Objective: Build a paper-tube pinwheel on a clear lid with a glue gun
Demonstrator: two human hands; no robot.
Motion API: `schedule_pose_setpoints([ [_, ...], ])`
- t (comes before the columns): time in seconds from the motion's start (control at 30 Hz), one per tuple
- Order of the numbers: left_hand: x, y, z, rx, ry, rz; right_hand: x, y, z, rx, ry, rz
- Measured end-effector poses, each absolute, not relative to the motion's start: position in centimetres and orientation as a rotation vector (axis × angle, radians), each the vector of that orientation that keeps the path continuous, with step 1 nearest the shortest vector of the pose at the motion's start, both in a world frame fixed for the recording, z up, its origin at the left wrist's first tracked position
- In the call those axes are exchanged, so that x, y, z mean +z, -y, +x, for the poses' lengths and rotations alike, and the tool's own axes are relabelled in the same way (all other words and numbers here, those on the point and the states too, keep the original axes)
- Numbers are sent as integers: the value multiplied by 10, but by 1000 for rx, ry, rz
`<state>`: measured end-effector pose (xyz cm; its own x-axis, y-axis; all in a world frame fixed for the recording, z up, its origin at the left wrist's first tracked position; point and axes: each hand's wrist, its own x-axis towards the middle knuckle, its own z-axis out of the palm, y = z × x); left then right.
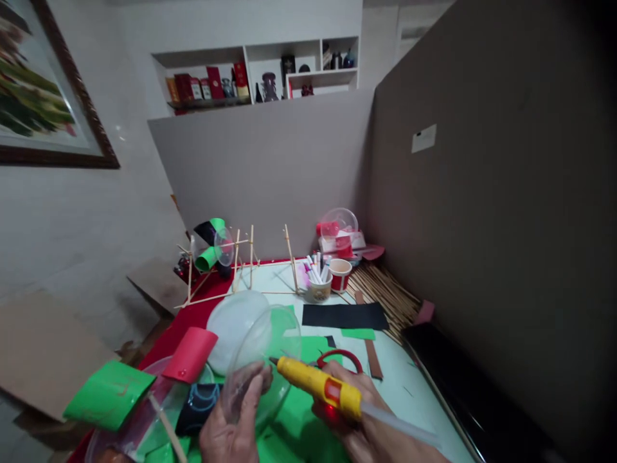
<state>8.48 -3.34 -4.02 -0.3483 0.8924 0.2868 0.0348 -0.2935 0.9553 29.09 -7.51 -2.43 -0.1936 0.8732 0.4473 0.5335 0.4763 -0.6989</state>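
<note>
Fingers (260,379) on clear bowl (263,366) — empty

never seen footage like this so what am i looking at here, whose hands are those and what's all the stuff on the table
There is one picture, from a camera worn on a person's head, looking down at their own two bare hands. The right hand grips a yellow glue gun with a glue stick out the back. The left hand holds a clear plastic bowl by its rim, near the gun's tip. On the table lie green paper, a red paper roll, a black strip, a cup of pens, and a frame of wooden sticks.
</note>
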Motion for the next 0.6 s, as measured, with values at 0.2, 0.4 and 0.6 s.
schedule_pose_setpoints([
  [0.2,-39,36,73,1544,-1418,1376,-21,72,293,479,1947,-1244],
  [0.4,-18,44,90,1478,-1544,1169,-21,69,295,486,1982,-1214],
  [0.6,-17,48,89,1466,-1546,1129,-22,65,298,464,1988,-1127],
])
